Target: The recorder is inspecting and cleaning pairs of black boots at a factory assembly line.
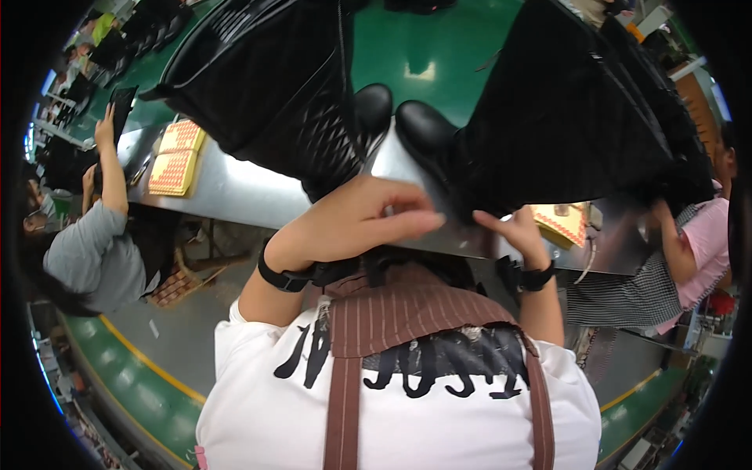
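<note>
Two tall black boots stand on the metal table in front of me, their toes close together. The left boot (274, 94) has a quilted patch near its ankle and a wide shaft leaning left. The right boot (548, 110) leans right, with a smooth round toe. My left hand (364, 218) is by the left boot's lower part, fingers loosely bent and apart, with nothing visible in them. Next to the right boot's near edge is my right hand (518, 235), its thumb stretched out to the left. Its other fingers are partly hidden against the dark boot.
The metal table (243, 184) borders a green surface (419, 59) beyond. A yellow patterned stack (177, 157) lies at the left, another stack (562, 222) at the right. One person in grey (94, 247) works at my left, another in pink (697, 251) at my right.
</note>
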`<state>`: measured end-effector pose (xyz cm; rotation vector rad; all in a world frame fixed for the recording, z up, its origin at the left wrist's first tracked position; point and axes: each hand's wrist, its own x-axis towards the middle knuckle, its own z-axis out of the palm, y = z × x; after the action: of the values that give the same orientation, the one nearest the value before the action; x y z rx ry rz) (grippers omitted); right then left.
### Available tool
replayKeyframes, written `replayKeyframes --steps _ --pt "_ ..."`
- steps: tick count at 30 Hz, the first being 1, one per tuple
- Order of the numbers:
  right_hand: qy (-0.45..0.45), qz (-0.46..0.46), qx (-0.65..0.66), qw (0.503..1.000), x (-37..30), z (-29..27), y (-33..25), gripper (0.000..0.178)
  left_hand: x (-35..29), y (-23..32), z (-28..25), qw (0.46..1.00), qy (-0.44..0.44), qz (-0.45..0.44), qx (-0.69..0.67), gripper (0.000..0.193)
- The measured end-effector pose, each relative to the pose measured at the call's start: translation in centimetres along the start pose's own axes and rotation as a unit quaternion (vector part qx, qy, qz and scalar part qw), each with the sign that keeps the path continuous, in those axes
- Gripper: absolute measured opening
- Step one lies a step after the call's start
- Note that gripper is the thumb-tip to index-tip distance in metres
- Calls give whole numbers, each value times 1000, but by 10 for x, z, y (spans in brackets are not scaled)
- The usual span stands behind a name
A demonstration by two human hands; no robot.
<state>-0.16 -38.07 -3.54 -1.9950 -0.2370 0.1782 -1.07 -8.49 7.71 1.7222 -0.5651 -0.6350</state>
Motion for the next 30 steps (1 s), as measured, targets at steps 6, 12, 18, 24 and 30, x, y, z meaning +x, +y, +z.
replayKeyframes --steps 6,12,18,24,30 --pt "-52 65 -17 996 6 -9 -9 69 -77 -72 -16 848 298 -293 325 55" --pt "-2 -1 37 999 26 34 -24 60 -21 -131 -20 928 370 -55 4 64" --pt "23 74 342 936 20 57 -13 47 -12 -113 0 883 404 50 -233 43" --pt "-41 18 552 832 19 72 -25 51 -11 -88 12 821 247 93 -507 45" --pt "-54 -15 542 838 19 66 -31 57 -10 -87 16 819 209 105 -525 49"
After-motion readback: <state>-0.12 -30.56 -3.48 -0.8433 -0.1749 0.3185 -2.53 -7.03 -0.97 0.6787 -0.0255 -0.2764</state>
